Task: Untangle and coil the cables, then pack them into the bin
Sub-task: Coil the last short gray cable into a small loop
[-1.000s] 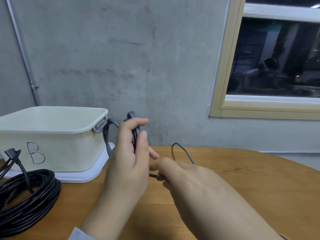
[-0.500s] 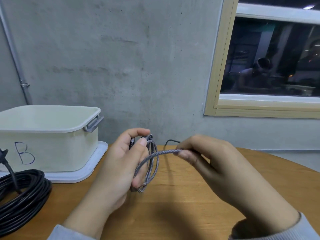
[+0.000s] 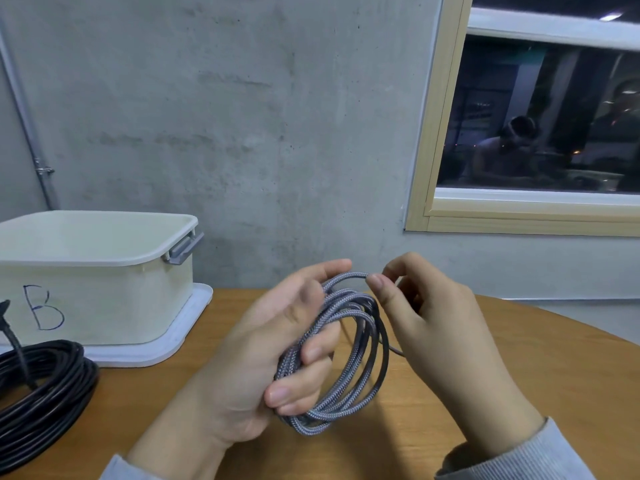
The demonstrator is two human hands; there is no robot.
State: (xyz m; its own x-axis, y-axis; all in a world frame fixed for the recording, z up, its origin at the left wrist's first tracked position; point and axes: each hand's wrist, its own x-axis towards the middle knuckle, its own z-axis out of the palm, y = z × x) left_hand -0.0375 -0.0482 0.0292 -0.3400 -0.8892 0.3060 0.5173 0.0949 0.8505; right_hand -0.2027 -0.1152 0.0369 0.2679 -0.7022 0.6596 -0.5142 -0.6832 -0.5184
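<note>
Left hand (image 3: 277,355) grip clamps the grey cable (image 3: 346,358) coil so loops stay stacked; right hand (image 3: 426,320) pinches the top strand, likely guiding another wrap.

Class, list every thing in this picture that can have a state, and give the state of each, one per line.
grey braided cable: wound in several loops, held above the table.
left hand: fingers curled round the loops.
right hand: pinches the cable at the top of the coil.
black cable: coiled, lying on the table.
bin: marked B, open, standing on its lid.
</note>
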